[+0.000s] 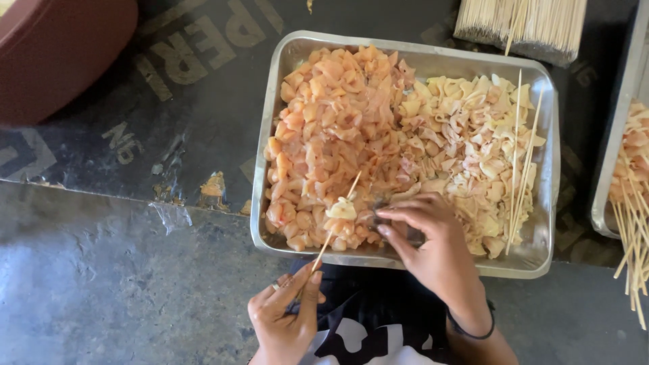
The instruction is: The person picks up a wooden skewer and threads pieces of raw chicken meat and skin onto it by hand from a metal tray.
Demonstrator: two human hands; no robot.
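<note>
A steel tray (547, 203) holds pinkish raw meat chunks (331, 128) on its left side and paler, yellowish pieces (466, 128) on its right. My left hand (284, 318) grips the low end of a thin wooden skewer (337, 220) that slants up over the tray's near rim, with one pale piece (341, 209) threaded on it. My right hand (426, 236) reaches into the tray beside it, fingertips pinching at a piece near the front middle. Two or three loose skewers (519, 155) lie across the pale pieces.
A bundle of bare skewers (520, 23) lies beyond the tray at the top right. A second steel tray (618, 135) with meat and skewers (632, 223) sits at the right edge. A brown round vessel (54, 54) is at top left. Dark printed sheeting (182, 101) covers the concrete floor.
</note>
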